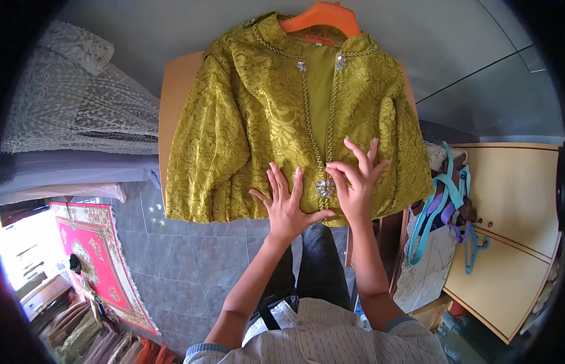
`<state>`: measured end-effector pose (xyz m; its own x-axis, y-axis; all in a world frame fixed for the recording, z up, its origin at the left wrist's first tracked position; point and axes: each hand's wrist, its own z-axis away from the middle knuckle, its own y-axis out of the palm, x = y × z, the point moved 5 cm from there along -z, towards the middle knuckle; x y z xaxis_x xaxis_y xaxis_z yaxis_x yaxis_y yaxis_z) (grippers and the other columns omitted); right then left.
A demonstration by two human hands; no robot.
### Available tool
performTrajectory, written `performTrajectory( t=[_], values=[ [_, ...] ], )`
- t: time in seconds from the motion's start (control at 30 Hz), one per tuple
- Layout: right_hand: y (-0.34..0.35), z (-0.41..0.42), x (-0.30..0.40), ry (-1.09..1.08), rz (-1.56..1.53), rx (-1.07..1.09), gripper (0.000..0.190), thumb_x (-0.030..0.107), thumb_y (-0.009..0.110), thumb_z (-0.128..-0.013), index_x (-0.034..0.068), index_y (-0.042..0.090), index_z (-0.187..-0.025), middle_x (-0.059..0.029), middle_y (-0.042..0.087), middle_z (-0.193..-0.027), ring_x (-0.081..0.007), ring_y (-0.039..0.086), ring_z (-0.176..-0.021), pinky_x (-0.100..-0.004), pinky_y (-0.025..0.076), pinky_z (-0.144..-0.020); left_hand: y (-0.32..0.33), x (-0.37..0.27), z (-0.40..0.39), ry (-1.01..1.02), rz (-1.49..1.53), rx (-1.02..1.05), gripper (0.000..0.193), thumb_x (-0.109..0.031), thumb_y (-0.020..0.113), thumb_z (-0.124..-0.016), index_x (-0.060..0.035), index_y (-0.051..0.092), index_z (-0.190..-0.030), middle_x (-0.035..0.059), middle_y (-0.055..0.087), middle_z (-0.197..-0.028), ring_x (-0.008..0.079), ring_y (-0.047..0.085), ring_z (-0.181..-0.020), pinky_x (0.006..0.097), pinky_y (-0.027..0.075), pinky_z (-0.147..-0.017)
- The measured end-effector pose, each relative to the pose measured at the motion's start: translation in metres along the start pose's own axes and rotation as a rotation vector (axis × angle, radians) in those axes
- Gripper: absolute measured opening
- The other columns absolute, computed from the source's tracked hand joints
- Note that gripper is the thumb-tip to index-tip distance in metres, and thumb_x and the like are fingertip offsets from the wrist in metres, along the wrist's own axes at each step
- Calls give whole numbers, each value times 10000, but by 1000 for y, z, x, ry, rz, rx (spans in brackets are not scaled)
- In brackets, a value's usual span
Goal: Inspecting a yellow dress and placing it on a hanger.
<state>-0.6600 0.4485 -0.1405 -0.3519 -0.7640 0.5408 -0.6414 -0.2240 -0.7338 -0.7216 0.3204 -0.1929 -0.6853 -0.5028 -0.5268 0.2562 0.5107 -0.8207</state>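
A yellow-green lace jacket (282, 104) lies front up on a wooden tabletop (175, 100), with an orange clothes hanger (321, 17) in its collar. Beaded trim (309, 118) runs round the neckline and down both front edges. A jewelled flower ornament (325, 187) sits low on the front, between my hands. My left hand (284, 209) rests on the jacket left of it, fingers spread and holding nothing. Just above the ornament, my right hand (359, 193) pinches the beaded edge between thumb and forefinger; its other fingers are raised.
White lace fabric (82, 104) hangs at the left. A pink patterned rug (98, 259) and several folded fabrics (89, 327) are at lower left. Blue and purple hangers (446, 195) hang beside a wooden cabinet (510, 195) on the right. Grey tiles (186, 264) cover the floor.
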Motion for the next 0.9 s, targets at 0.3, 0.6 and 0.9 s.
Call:
performTrajectory(
  t=[0.3,0.6,0.9],
  values=[
    [0,1,-6,-56,-13,81,47,230,647,-761,201,645,-798,42,460,-1270,-385,207,-1301,-669,-56,-970,0,2,-34,-28,41,-40,1006,-712,532,-641,-158,180,-1403,312,-4,-1408,414,25,-1328,678,-125,-904],
    [2,-14,-3,-45,73,-28,27,235,650,-761,217,639,-778,58,474,-1256,-408,199,-1298,-679,-76,-955,5,7,-34,-86,-16,50,1138,-720,594,-569,-113,123,-1408,297,-69,-1413,450,-13,-1314,712,-5,-904],
    [8,-40,-5,-59,79,-74,27,232,653,-764,225,642,-788,83,476,-1256,-400,192,-1303,-708,-64,-934,6,7,-34,-99,-44,77,1158,-753,560,-557,-92,128,-1405,301,-62,-1411,445,-26,-1315,710,-11,-906]
  ],
)
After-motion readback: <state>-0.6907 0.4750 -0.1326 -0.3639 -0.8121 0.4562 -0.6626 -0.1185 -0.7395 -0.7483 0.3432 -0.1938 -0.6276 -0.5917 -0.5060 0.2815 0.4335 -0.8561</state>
